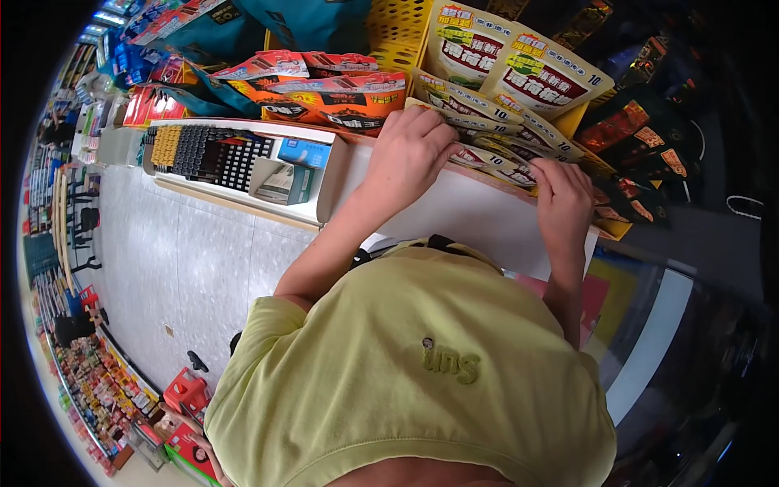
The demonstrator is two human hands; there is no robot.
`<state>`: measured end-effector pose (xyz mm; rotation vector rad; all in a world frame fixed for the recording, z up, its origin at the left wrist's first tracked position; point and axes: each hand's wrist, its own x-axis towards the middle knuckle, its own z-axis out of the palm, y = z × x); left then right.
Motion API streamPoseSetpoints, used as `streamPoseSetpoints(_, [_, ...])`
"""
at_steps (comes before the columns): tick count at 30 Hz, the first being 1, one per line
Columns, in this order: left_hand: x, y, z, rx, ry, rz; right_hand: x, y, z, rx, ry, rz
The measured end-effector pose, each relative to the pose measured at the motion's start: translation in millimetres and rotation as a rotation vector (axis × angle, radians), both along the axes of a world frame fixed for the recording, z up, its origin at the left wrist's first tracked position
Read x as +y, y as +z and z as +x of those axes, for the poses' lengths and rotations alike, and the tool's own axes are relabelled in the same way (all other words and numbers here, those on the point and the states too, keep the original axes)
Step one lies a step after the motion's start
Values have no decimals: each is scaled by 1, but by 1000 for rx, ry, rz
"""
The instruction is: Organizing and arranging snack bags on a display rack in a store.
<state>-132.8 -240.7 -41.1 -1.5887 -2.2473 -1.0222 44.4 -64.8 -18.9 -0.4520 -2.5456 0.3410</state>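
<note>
My left hand (406, 152) is curled over the top edges of cream-coloured snack pouches (481, 112) standing in rows in a yellow perforated bin (395, 36). Between my two hands is the front pouch (492, 163), cream with a dark red printed panel. At its right end my right hand (565, 189) pinches the upper corner between thumb and fingers. The lower parts of the pouches are hidden by the ones in front and by the bin's front edge. Larger cream pouches (543, 76) stand upright behind.
Orange snack bags (350, 103) and teal bags (304, 24) fill the bins to the left. A white tray (338, 176) holds pens and small boxes. Dark green bags (645, 134) stand to the right. A white counter top (468, 213) lies before me; store shelves and a person's arm appear far left.
</note>
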Motion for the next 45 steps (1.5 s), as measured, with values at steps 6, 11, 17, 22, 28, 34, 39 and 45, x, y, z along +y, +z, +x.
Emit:
streamPoseSetpoints(6, [0, -3, 0, 4, -8, 23, -1, 2, -1, -95, 8, 34])
streamPoseSetpoints(11, [-1, -5, 3, 6, 16, 52, -2, 1, 2, -109, 10, 48])
streamPoseSetpoints(17, [-1, -8, 3, 8, 26, 68, -5, -3, 0, -97, 2, 44])
streamPoseSetpoints(22, [1, -8, 5, 13, 34, 41, -4, -2, 0, -68, 12, 24])
streamPoseSetpoints(28, [4, -5, 7, 46, 18, 39, -4, -5, 0, -40, 24, 34])
streamPoseSetpoints(34, [7, -3, 4, 64, 9, 23, -5, -7, -1, 44, -2, 50])
streamPoseSetpoints(39, [9, -8, 4, 88, 20, 46, -3, -7, -1, 82, -18, 34])
streamPoseSetpoints(45, [6, -6, 8, 75, 22, 21, -1, -13, 1, 100, -13, 38])
